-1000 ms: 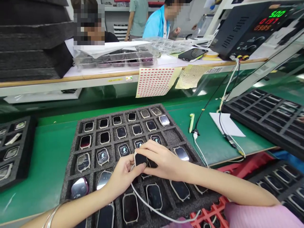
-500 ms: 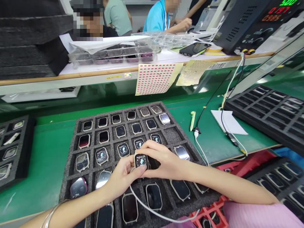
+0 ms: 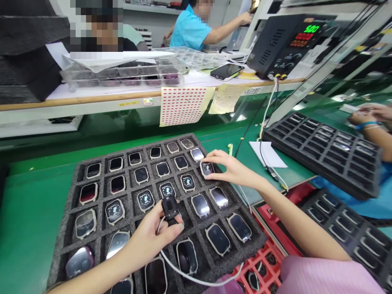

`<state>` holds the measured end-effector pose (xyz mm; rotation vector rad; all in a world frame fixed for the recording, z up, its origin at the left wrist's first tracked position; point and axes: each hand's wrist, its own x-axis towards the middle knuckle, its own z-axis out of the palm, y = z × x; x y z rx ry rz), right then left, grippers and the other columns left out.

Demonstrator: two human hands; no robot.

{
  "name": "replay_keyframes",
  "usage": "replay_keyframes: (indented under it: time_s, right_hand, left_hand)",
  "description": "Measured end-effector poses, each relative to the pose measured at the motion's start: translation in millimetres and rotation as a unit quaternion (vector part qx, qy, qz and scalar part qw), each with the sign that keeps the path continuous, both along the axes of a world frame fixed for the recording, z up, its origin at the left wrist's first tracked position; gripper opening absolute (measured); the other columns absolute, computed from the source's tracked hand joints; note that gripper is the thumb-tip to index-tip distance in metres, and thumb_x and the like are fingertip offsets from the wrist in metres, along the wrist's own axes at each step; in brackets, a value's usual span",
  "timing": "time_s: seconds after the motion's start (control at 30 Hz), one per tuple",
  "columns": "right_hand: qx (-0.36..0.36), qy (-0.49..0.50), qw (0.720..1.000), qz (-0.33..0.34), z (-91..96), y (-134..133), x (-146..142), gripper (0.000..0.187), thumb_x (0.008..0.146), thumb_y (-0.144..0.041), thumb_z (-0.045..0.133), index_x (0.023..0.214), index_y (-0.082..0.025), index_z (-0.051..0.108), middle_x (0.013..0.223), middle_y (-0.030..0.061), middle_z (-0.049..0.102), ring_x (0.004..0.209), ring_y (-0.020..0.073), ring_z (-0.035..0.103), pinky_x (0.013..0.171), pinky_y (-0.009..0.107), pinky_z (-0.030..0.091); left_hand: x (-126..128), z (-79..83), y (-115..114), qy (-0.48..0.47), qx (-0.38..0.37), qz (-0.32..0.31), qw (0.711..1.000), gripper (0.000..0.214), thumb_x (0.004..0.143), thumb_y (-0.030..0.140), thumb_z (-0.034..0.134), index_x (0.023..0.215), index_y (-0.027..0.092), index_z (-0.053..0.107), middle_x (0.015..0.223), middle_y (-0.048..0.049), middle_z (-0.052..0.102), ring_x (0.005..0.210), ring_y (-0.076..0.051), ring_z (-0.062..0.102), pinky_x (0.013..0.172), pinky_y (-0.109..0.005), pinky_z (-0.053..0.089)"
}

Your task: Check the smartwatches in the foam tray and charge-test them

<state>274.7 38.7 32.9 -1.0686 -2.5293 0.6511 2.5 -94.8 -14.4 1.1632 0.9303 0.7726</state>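
Note:
A dark grey foam tray (image 3: 69,204) with rows of square compartments holds several smartwatch bodies. My right hand (image 3: 228,169) pinches a smartwatch (image 3: 207,168) with a lit dial at the right end of the tray's second row. My left hand (image 3: 156,226) grips a black charging dock (image 3: 170,207), a small block with a white cable (image 3: 196,279) running from it. Behind the dock, a smartwatch with a lit dial (image 3: 167,190) lies in its compartment, and another lit smartwatch (image 3: 188,182) is to its right.
A power supply (image 3: 266,45) stands on the shelf beside a phone (image 3: 226,72). Red-marked sticker sheets (image 3: 185,105) hang from the shelf edge. More black trays (image 3: 324,151) lie to the right, near a co-worker's hand (image 3: 364,116). A red tray (image 3: 269,249) sits at the front.
The lit smartwatch has come off the dock and moved right and back in my right hand. My left hand keeps the dock. The power supply reading fell to zero, and the view shifted right.

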Motion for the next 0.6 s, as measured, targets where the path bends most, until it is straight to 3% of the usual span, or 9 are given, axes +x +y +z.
replay_keyframes:
  time_s: [0.1, 0.2, 0.3, 0.37, 0.6]
  right_hand:
    - [-0.013, -0.07, 0.997, 0.016, -6.7, -2.3, 14.5, 0.047, 0.088, -0.041, 0.06, 0.129, -0.019, 0.053, 0.12, 0.0115, 0.055, 0.111, 0.0282, 0.049, 0.096, 0.045, 0.041]
    - [0.006, -0.108, 0.994, 0.033, 7.7, -19.7, 15.7, 0.052, 0.093, -0.038, 0.054, 0.139, -0.018, 0.041, 0.133, 0.0126, 0.05, 0.118, 0.0284, 0.045, 0.099, 0.046, 0.038]
    - [0.036, -0.139, 0.989, 0.048, 27.7, -40.6, 14.9, 0.039, 0.094, -0.031, 0.053, 0.13, -0.019, 0.05, 0.127, 0.012, 0.053, 0.114, 0.0285, 0.048, 0.097, 0.047, 0.038]
    - [0.015, -0.169, 0.983, 0.074, 31.7, -52.1, 15.1, 0.03, 0.09, -0.025, 0.058, 0.119, -0.018, 0.058, 0.114, 0.0104, 0.059, 0.105, 0.0274, 0.053, 0.092, 0.045, 0.042]
    - [-0.016, -0.162, 0.986, 0.042, 9.0, -60.3, 15.5, 0.04, 0.083, -0.023, 0.068, 0.121, -0.016, 0.057, 0.108, 0.0114, 0.053, 0.101, 0.0266, 0.054, 0.087, 0.04, 0.046]
  left_hand:
    - [0.4, 0.0, -0.7, 0.011, -0.006, -0.003, 1.0, 0.037, 0.085, 0.037, 0.062, 0.116, 0.022, 0.053, 0.098, -0.0049, 0.062, 0.093, -0.018, 0.054, 0.072, -0.025, 0.042]
    - [0.0, -0.4, -0.9, 0.003, -0.011, 0.0, 1.0, 0.032, 0.084, 0.037, 0.063, 0.111, 0.02, 0.057, 0.097, -0.006, 0.063, 0.095, -0.019, 0.055, 0.075, -0.026, 0.043]
    - [-0.5, -0.6, -1.0, -0.004, -0.026, 0.005, 1.0, 0.03, 0.084, 0.037, 0.064, 0.108, 0.019, 0.059, 0.099, -0.0066, 0.064, 0.094, -0.019, 0.057, 0.078, -0.027, 0.044]
    - [-0.5, -0.5, -1.0, -0.003, -0.031, 0.008, 0.999, 0.031, 0.083, 0.036, 0.065, 0.108, 0.019, 0.059, 0.098, -0.0063, 0.065, 0.093, -0.019, 0.057, 0.077, -0.027, 0.045]
    - [-1.0, -0.8, 0.9, -0.003, -0.019, 0.004, 1.0, 0.031, 0.082, 0.031, 0.065, 0.109, 0.016, 0.059, 0.096, -0.0072, 0.067, 0.092, -0.02, 0.058, 0.072, -0.028, 0.044]
